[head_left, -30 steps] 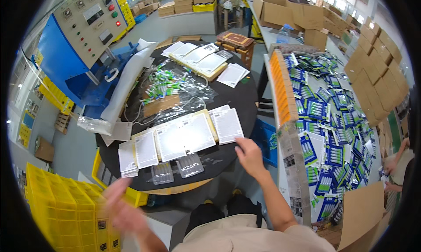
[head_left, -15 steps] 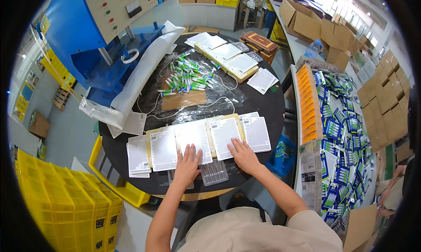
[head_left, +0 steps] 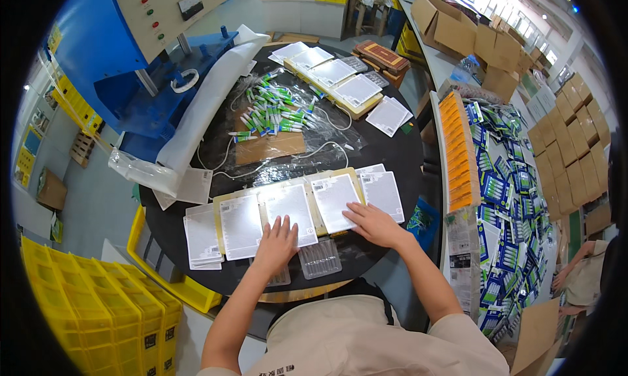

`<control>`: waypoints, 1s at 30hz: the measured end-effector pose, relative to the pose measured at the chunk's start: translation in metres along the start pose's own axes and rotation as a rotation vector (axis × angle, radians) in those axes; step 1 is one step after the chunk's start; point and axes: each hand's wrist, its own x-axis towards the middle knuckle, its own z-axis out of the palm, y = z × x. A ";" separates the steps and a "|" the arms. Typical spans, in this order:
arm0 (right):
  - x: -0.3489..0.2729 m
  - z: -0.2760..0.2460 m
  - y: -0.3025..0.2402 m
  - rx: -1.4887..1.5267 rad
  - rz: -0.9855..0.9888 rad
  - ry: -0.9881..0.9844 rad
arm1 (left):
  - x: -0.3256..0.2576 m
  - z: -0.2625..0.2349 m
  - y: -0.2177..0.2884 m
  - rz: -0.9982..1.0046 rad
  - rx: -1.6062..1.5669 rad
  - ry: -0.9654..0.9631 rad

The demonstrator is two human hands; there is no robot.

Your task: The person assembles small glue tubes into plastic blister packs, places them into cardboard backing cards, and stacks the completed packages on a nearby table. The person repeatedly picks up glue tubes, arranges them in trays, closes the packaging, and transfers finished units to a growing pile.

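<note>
Room: a packing workshop, with cardboard boxes (head_left: 458, 29) stacked at the back, yellow crates (head_left: 85, 317) on the floor at the lower left and a blue machine (head_left: 124, 55) behind the work surface.
Table: round and black (head_left: 399, 153), crowded with packaging parts; a sheet of clear film with green-and-white tubes (head_left: 275, 108) lies near its middle.
Cards: a row of white backing cards (head_left: 242, 222) sits on a pale tray along the near side of the table, with a loose stack of the same cards (head_left: 199, 239) just to its left.
Left hand: the left hand (head_left: 278, 242) lies flat with fingers spread, its grip open, pressing on the near edge of one white card (head_left: 288, 206) in the row.
Right hand: the right hand (head_left: 369, 222) also rests palm down with an open grip, its fingertips on the lower corner of the neighbouring card (head_left: 335, 199).
Blister shells: clear plastic blister shells (head_left: 320, 258) lie on the table between the two hands, just beside both.
Handling: the cards look thin, light and bendable, likely glossy and apt to slide over one another; lifting by an edge or corner with a fingertip pinch seems safest.
Shells: probably light, springy and easily dented, so best held by the flat rim.
Side bench: blue retail packs (head_left: 504, 193) and a row of orange ones (head_left: 454, 147) cover the bench at the right.
</note>
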 end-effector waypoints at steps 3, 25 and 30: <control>0.002 -0.018 0.009 0.114 -0.003 0.089 | 0.001 -0.006 0.000 -0.021 -0.051 -0.032; 0.031 0.036 0.001 -0.116 0.031 0.211 | 0.014 0.005 0.024 -0.200 -0.164 0.166; 0.050 0.046 0.014 -0.196 -0.016 0.041 | 0.023 0.016 0.021 -0.202 -0.173 0.104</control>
